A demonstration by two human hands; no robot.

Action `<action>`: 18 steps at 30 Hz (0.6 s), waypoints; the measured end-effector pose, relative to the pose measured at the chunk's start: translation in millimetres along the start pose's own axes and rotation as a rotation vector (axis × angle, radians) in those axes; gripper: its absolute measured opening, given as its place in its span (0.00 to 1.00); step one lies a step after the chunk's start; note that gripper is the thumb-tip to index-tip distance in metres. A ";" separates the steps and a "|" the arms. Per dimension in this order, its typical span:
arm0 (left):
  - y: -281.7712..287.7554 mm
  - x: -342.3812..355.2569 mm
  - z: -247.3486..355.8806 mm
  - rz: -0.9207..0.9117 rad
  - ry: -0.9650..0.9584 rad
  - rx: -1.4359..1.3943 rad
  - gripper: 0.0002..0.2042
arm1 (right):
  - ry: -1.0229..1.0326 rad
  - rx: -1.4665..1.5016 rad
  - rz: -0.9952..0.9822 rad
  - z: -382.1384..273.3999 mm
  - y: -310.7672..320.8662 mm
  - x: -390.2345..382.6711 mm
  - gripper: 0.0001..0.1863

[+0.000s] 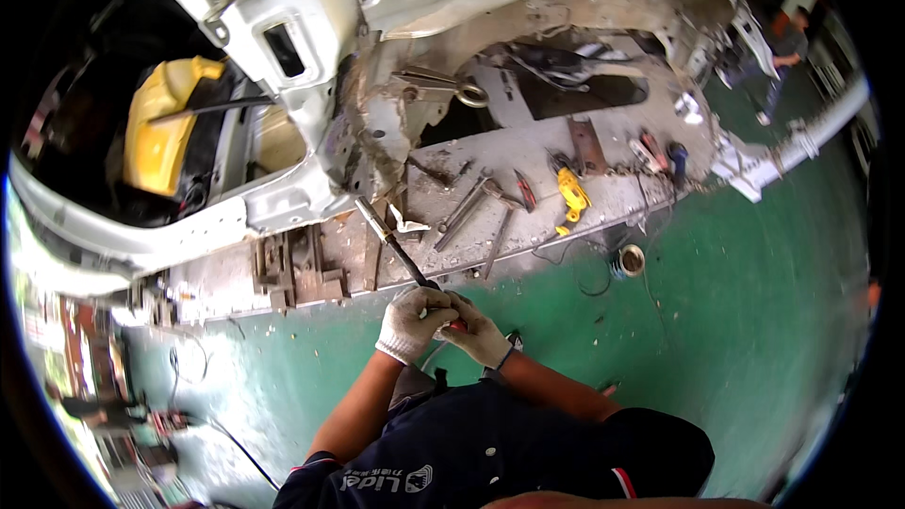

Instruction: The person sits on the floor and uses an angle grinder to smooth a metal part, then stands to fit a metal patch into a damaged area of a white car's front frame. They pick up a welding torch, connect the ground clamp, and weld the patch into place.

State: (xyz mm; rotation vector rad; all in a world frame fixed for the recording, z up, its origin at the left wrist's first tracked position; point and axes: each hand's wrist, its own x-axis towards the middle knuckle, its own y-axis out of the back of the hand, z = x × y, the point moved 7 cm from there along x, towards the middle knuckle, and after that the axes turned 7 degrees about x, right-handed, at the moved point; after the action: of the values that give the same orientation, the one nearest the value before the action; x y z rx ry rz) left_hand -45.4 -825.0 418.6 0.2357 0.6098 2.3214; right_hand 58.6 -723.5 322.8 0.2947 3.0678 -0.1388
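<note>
My left hand and my right hand, both in off-white work gloves, are closed together on what looks like a welding torch, with some red showing between the gloves. Its metal nozzle points up and to the left, near the torn lower edge of a white car body pillar. Beside the nozzle lies a crumpled white scrap. To the right, wrenches, red-handled pliers and a yellow power tool lie on the grey ledge.
Metal brackets sit on the ledge's left part. A can and cables stand or lie on the green floor. A long white panel is at right. A person is at upper right; another is at lower left.
</note>
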 end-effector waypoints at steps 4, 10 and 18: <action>-20.7 -10.2 47.8 -0.023 -0.002 0.146 0.07 | 0.143 0.062 -0.076 17.5 21.8 -16.7 0.35; -31.7 -41.3 66.3 0.194 0.084 0.427 0.11 | 0.018 0.199 -0.202 40.3 19.0 -41.3 0.21; -25.4 -144.3 10.6 0.961 0.325 0.162 0.28 | -0.346 0.590 -0.156 24.5 -11.4 -50.9 0.13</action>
State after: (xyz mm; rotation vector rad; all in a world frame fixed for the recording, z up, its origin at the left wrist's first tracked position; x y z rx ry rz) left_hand 78.4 -903.9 416.0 0.2639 1.0031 3.2750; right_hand 107.4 -746.5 302.6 0.0409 2.6314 -0.9917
